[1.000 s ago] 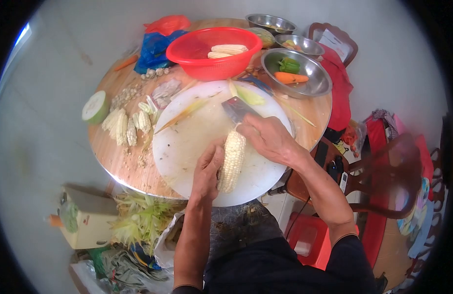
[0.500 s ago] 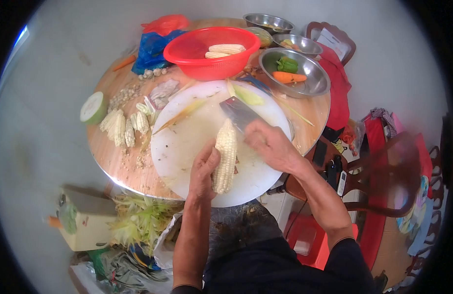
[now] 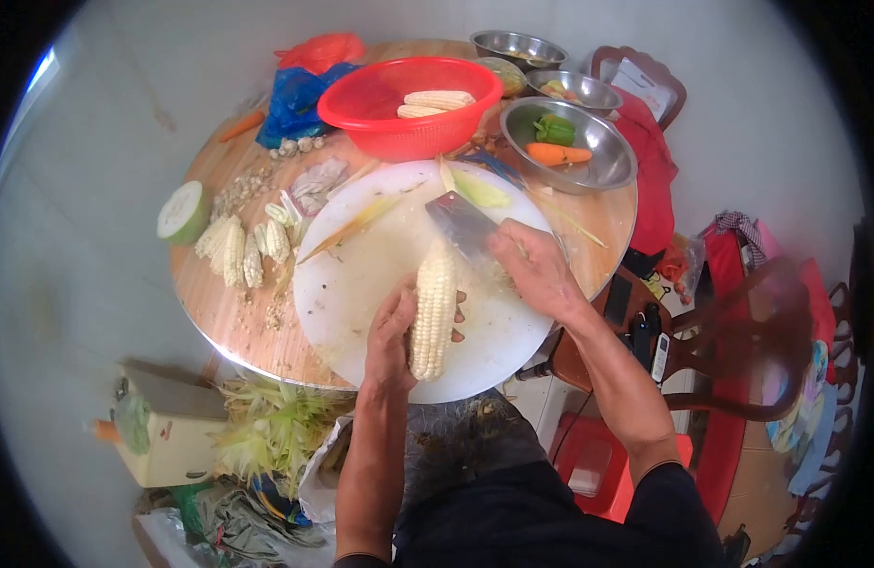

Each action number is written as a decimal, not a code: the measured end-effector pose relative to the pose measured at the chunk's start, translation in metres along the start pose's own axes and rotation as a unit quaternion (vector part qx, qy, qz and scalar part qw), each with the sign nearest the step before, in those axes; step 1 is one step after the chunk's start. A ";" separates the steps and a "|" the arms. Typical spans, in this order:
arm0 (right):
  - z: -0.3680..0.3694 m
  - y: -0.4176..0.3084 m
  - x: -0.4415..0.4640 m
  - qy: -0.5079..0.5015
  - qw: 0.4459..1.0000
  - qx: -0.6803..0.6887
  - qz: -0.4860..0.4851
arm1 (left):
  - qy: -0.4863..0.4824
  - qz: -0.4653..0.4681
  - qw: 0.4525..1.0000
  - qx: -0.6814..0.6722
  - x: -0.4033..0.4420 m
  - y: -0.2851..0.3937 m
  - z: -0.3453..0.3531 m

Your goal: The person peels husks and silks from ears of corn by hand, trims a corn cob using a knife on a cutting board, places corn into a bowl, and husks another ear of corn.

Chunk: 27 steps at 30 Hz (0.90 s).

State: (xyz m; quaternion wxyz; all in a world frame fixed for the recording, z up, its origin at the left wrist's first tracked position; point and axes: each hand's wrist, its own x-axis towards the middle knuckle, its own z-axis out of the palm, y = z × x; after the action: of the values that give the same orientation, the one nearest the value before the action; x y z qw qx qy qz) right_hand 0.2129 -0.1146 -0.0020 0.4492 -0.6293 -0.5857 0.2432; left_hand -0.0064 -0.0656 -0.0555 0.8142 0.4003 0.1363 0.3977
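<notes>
In the head view, our left hand (image 3: 392,331) grips the corn cob (image 3: 433,317) over the white board (image 3: 347,293); our right hand (image 3: 537,270) clamps the cleaver (image 3: 460,225). Should the cob twist, we could nick our fingertips (image 3: 459,335).

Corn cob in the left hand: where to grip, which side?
I'd grip the corn cob around its middle, from the left, wrapping underneath. Its long, rounded body suits a wrap, as the left hand does, fingertips showing on the right. Its far end looks riskier: the cleaver in the right hand is close by.
</notes>
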 end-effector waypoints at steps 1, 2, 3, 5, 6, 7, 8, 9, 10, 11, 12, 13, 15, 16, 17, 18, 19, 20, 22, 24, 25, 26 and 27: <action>0.000 -0.008 -0.002 0.001 1.000 0.000 0.003 | -0.001 -0.003 1.000 -0.001 -0.001 -0.001 0.000; 0.004 -0.020 -0.002 -0.016 0.999 0.037 0.026 | -0.008 0.000 1.000 0.000 0.000 -0.001 -0.001; 0.008 -0.027 -0.001 -0.033 0.996 0.074 0.046 | -0.016 0.005 1.000 0.000 0.000 -0.002 0.000; 0.020 -0.018 0.007 -0.043 0.995 0.088 -0.008 | -0.029 -0.010 1.000 0.006 -0.001 0.001 0.002; 0.024 -0.015 0.009 -0.054 0.991 0.101 -0.063 | -0.041 -0.024 0.999 0.011 -0.002 0.002 0.002; 0.024 -0.015 0.009 -0.054 0.991 0.103 -0.064 | -0.040 -0.023 0.999 0.013 -0.003 0.002 0.002; 0.022 -0.017 0.009 -0.058 0.993 0.061 -0.087 | -0.051 -0.025 0.998 0.003 -0.002 0.002 0.001; 0.021 -0.020 0.010 -0.063 0.992 0.019 -0.111 | -0.061 -0.026 0.998 -0.008 -0.002 0.002 0.000; 0.021 -0.024 0.009 -0.064 0.992 0.019 -0.111 | -0.059 -0.026 0.998 -0.007 -0.003 0.002 0.001; 0.022 -0.027 0.008 -0.026 0.985 -0.059 -0.158 | -0.044 -0.033 0.998 -0.011 -0.004 0.004 0.004; 0.022 -0.029 0.007 0.012 0.969 -0.136 -0.204 | -0.029 -0.042 0.999 -0.015 -0.005 0.004 0.006; 0.022 -0.028 0.007 0.012 0.970 -0.136 -0.203 | -0.029 -0.042 0.999 -0.015 -0.005 0.005 0.007; 0.023 -0.026 0.008 0.037 0.955 -0.174 -0.239 | -0.025 -0.071 0.996 -0.038 -0.006 0.005 0.007; 0.023 -0.024 0.008 0.037 0.955 -0.174 -0.239 | -0.025 -0.071 0.996 -0.039 -0.006 0.006 0.006; 0.023 -0.020 0.007 0.043 0.949 -0.183 -0.254 | -0.036 -0.086 0.993 -0.066 -0.006 0.006 0.006; 0.023 -0.018 0.007 0.049 0.942 -0.192 -0.269 | -0.047 -0.100 0.989 -0.094 -0.006 0.006 0.006; 0.022 -0.018 0.005 0.048 0.942 -0.193 -0.269 | -0.047 -0.099 0.989 -0.095 -0.006 0.005 0.005; 0.022 -0.019 0.002 0.049 0.940 -0.182 -0.283 | -0.050 -0.102 0.989 -0.099 -0.006 0.004 0.004; 0.025 -0.019 -0.007 0.048 0.938 -0.171 -0.299 | -0.051 -0.102 0.988 -0.105 -0.005 0.002 -0.002; 0.031 -0.018 -0.024 -0.008 0.940 -0.118 -0.319 | -0.008 -0.102 0.988 -0.115 -0.002 0.001 -0.010; 0.034 -0.019 -0.032 -0.009 0.940 -0.118 -0.320 | -0.008 -0.100 0.988 -0.116 -0.001 0.002 -0.009; 0.036 -0.020 -0.039 -0.025 0.947 -0.086 -0.310 | 0.005 -0.095 0.986 -0.140 0.000 0.002 -0.007; 0.037 -0.021 -0.043 -0.040 0.953 -0.052 -0.297 | 0.019 -0.091 0.982 -0.164 0.001 0.003 -0.004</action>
State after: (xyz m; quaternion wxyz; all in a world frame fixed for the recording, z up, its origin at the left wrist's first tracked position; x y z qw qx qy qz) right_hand 0.1624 -0.1473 -0.0116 0.4437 -0.4392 -0.7756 0.0931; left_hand -0.0100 -0.0615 -0.0558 0.8989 0.2392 0.1204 0.3468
